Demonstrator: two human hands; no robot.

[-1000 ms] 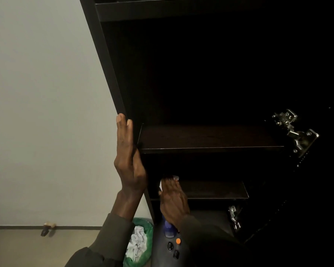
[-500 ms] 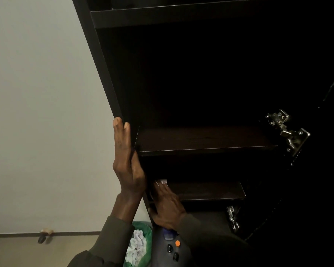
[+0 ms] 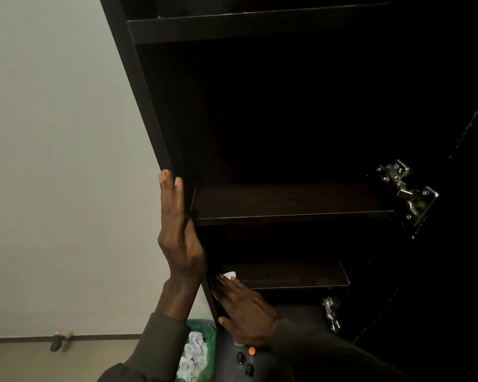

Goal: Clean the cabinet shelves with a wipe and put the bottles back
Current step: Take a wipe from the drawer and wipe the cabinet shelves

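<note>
On the lowest of three shelves (image 3: 287, 275), right hand (image 3: 243, 312) presses one wipe (image 3: 229, 275) flat-fingered.

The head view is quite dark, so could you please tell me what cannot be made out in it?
- Wipe: only a white corner shows; the right hand covers the rest.
- Cabinet interior above the middle shelf: lost in shadow, so any contents cannot be told.
- Bottles: none can be made out.
- Grey device under the right wrist: cut off by the bottom edge.
- Small object by the baseboard: blurred, unidentifiable.
- Left hand: its palm side faces the cabinet edge, unseen.
</note>
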